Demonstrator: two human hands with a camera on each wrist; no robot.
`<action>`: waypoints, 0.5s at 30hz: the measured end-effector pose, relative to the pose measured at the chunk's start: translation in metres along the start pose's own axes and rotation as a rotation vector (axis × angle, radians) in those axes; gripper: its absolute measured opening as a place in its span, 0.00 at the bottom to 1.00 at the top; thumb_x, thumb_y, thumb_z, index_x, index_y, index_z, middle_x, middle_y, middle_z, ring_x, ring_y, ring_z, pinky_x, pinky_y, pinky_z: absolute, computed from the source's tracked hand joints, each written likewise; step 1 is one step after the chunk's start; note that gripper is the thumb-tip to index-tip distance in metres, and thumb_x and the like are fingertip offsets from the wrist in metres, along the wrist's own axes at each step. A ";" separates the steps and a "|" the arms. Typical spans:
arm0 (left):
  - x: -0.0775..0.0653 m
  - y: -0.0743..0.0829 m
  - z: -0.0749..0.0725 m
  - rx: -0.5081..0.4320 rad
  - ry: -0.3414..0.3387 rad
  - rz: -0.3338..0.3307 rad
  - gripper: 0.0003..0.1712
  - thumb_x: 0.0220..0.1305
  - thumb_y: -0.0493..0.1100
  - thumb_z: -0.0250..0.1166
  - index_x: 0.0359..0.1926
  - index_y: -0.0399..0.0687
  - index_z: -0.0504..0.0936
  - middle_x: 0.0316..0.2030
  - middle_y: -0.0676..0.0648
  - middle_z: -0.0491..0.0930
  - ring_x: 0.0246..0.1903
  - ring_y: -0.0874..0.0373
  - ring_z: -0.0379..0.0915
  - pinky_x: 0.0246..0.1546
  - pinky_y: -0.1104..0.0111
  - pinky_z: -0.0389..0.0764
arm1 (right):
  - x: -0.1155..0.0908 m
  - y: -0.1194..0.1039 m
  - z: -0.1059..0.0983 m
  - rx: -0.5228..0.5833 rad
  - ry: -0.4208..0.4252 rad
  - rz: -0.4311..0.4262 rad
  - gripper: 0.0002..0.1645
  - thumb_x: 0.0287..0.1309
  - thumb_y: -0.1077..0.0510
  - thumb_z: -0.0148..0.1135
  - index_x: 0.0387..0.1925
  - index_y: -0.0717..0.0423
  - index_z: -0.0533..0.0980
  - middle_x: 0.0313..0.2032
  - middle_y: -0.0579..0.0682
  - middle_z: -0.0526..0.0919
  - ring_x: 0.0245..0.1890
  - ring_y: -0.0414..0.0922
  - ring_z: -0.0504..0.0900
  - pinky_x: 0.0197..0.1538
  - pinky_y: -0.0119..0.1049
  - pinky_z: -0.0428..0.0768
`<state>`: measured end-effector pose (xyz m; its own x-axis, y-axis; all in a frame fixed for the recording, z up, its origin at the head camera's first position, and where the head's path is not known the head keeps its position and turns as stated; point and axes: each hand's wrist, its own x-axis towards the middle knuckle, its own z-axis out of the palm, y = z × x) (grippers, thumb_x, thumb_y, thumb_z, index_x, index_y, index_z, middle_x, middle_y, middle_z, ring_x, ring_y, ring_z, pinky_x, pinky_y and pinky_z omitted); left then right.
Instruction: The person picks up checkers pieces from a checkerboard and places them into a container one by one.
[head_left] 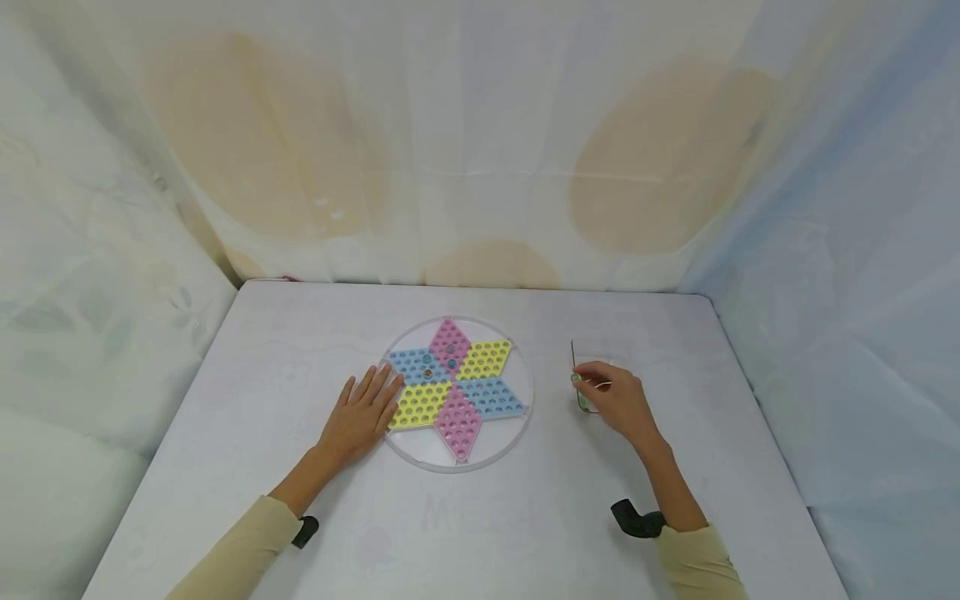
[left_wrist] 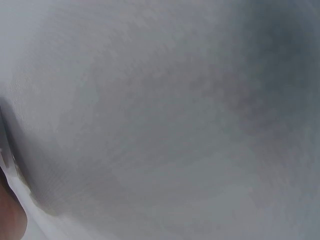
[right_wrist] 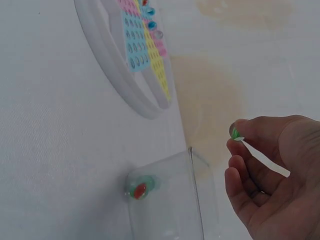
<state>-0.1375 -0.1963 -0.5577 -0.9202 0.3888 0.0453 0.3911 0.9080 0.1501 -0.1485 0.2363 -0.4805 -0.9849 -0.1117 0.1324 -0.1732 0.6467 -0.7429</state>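
Note:
A round Chinese checkers board (head_left: 420,451) with a pink, yellow and blue star lies on the table. Several glass marbles (head_left: 427,373) sit in its upper left holes. My left hand (head_left: 362,414) rests with straight, spread fingers over the board's left edge. To the right of the board, my right hand (head_left: 618,402) pinches a clear marble with a green swirl (right_wrist: 233,131) between thumb and index finger. A thin white strip (right_wrist: 267,162) runs from the marble to the palm; its kind is unclear. A clear container (right_wrist: 170,200) stands below this hand, with red and green marbles (right_wrist: 140,190) inside.
The white table (head_left: 480,533) has pale hanging cloths (head_left: 480,167) behind it and at both sides. Black wrist mounts (head_left: 637,520) sit by both sleeves. Blurred grey-white surface fills most of the left wrist view.

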 end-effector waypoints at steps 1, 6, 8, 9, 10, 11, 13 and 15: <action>0.000 0.000 0.000 0.003 0.002 0.001 0.34 0.77 0.55 0.47 0.78 0.49 0.56 0.78 0.44 0.48 0.76 0.46 0.38 0.73 0.47 0.40 | 0.000 0.003 -0.002 -0.003 0.000 0.003 0.13 0.63 0.62 0.67 0.49 0.61 0.83 0.42 0.54 0.86 0.42 0.50 0.83 0.46 0.44 0.81; 0.000 -0.001 0.002 0.012 0.009 0.003 0.34 0.77 0.55 0.47 0.78 0.49 0.57 0.78 0.44 0.48 0.76 0.46 0.38 0.73 0.47 0.40 | -0.002 0.017 -0.008 -0.017 0.002 0.025 0.13 0.64 0.64 0.66 0.49 0.63 0.83 0.44 0.56 0.86 0.44 0.52 0.83 0.48 0.48 0.80; 0.000 -0.001 0.002 0.013 0.009 0.003 0.34 0.77 0.55 0.48 0.78 0.49 0.57 0.78 0.44 0.48 0.76 0.45 0.38 0.73 0.47 0.40 | -0.002 0.022 -0.010 -0.025 -0.005 0.036 0.13 0.64 0.64 0.66 0.50 0.63 0.82 0.44 0.57 0.86 0.44 0.53 0.83 0.49 0.49 0.80; 0.000 -0.001 0.002 0.011 0.009 0.003 0.34 0.77 0.55 0.48 0.78 0.49 0.57 0.78 0.43 0.48 0.76 0.45 0.38 0.73 0.47 0.40 | -0.002 0.024 -0.011 -0.029 -0.009 0.040 0.13 0.64 0.64 0.66 0.50 0.63 0.82 0.44 0.57 0.86 0.44 0.53 0.83 0.49 0.49 0.80; 0.000 -0.001 0.002 0.011 0.007 0.002 0.34 0.77 0.55 0.48 0.78 0.49 0.57 0.78 0.44 0.48 0.76 0.46 0.38 0.73 0.47 0.39 | -0.003 0.026 -0.011 -0.032 -0.014 0.045 0.13 0.64 0.64 0.65 0.50 0.63 0.82 0.44 0.57 0.86 0.44 0.53 0.83 0.49 0.50 0.80; 0.000 -0.001 0.002 0.010 0.005 0.000 0.34 0.77 0.55 0.47 0.78 0.49 0.56 0.78 0.44 0.48 0.76 0.46 0.38 0.73 0.47 0.39 | -0.003 0.027 -0.012 -0.036 -0.018 0.048 0.13 0.65 0.64 0.65 0.50 0.63 0.82 0.44 0.58 0.86 0.44 0.54 0.83 0.49 0.50 0.80; 0.000 -0.001 0.002 0.010 0.001 -0.002 0.34 0.77 0.55 0.47 0.78 0.50 0.56 0.78 0.44 0.47 0.76 0.46 0.37 0.73 0.48 0.38 | -0.003 0.029 -0.012 -0.050 -0.028 0.050 0.13 0.65 0.64 0.65 0.50 0.64 0.82 0.44 0.58 0.86 0.44 0.55 0.83 0.48 0.51 0.81; 0.000 -0.001 0.003 0.007 -0.003 -0.004 0.34 0.77 0.55 0.47 0.78 0.50 0.56 0.78 0.44 0.47 0.77 0.46 0.37 0.73 0.48 0.38 | -0.003 0.031 -0.012 -0.066 -0.038 0.055 0.13 0.65 0.63 0.64 0.50 0.64 0.82 0.44 0.59 0.86 0.44 0.56 0.83 0.48 0.52 0.81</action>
<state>-0.1383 -0.1971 -0.5605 -0.9217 0.3857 0.0422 0.3876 0.9107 0.1429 -0.1508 0.2657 -0.4961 -0.9925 -0.1021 0.0665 -0.1192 0.7010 -0.7031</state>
